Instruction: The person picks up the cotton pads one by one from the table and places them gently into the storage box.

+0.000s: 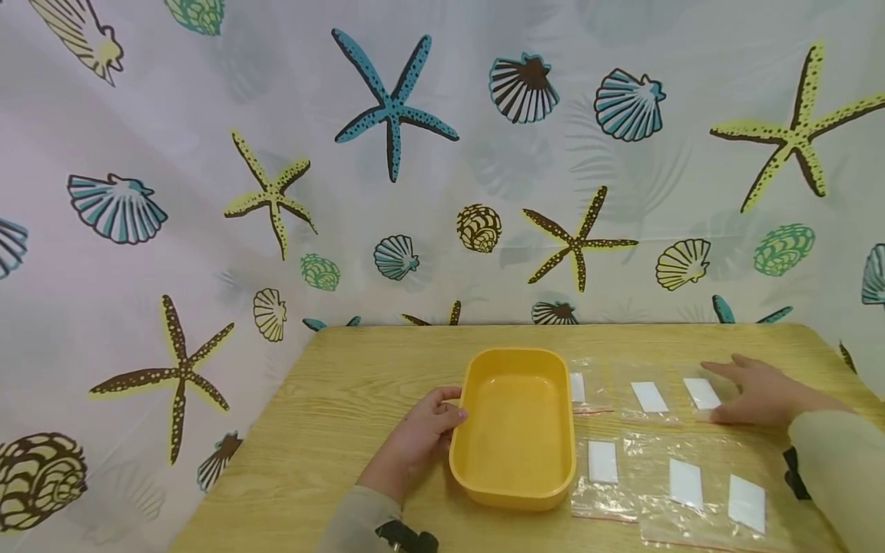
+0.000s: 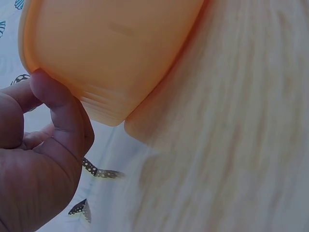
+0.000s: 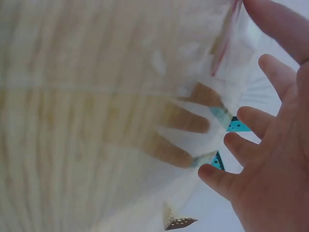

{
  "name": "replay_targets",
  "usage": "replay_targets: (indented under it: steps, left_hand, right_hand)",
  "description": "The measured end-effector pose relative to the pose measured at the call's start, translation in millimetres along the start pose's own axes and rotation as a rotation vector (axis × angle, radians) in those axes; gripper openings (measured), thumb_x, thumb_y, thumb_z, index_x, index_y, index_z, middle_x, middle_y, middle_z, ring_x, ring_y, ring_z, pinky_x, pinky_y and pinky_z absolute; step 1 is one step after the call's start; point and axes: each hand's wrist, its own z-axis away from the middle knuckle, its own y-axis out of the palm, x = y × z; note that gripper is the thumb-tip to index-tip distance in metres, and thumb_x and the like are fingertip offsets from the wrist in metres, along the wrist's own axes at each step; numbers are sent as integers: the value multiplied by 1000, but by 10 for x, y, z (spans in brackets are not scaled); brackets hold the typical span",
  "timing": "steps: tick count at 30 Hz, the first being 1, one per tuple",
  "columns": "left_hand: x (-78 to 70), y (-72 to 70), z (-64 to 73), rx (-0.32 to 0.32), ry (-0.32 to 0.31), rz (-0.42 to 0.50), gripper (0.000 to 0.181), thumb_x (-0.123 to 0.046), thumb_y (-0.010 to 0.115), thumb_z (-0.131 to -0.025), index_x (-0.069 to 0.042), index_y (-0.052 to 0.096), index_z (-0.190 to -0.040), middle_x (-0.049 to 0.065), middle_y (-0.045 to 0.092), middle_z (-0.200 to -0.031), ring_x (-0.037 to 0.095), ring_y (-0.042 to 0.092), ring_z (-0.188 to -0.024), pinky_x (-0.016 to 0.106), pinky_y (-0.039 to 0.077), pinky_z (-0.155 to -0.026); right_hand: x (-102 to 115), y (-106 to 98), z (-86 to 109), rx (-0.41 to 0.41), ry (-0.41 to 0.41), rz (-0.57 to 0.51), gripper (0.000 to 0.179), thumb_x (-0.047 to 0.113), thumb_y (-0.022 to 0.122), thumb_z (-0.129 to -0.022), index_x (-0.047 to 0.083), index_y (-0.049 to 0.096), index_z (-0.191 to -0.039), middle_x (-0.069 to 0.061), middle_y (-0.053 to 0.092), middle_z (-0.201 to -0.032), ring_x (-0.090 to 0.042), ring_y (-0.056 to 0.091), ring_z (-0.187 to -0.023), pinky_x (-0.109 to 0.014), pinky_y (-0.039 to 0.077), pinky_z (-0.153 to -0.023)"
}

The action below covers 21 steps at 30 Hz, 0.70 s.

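On the wood-grain table (image 1: 373, 353), a yellow tray (image 1: 512, 434) sits upright near the middle, its long sides running front to back. The left hand (image 1: 423, 430) is at the tray's left side and grips its rim, the thumb laid on the edge and the other fingers bent behind it; the left wrist view confirms this hold on the tray wall. To the right of the tray, clear plastic bags (image 1: 604, 499) lie flat in two rows, with red strips (image 1: 601, 516) visible along several near edges. Six white rectangles (image 1: 686, 484) show through the plastic, three in the back row and three in the front. The right hand (image 1: 764, 392) is at the right end of the back row, just beside the last rectangle there. Its fingers are extended and spread wide, with nothing gripped; whether the thumb touches the plastic cannot be determined. Light sleeves (image 1: 836, 461) cover both forearms, and a dark strap (image 1: 795, 475) is noted at each wrist. Behind the table and along its left side hangs a pale sheet (image 1: 429, 200) printed with starfish and shells.
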Motion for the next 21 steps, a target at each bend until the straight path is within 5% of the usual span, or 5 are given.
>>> replay_targets:
  steps: [21]
  left_hand:
    - [-9,-12,1,4,-3,-3,50,-21,62,-102,-5,43,-146,16,63,-113,23,66,-91,34,59,-75]
  right_hand:
    - [-25,76,-56,23,-10,-45,93,62,72,-84,0,44,-149,-55,20,-141,-75,22,-127,-84,28,-90]
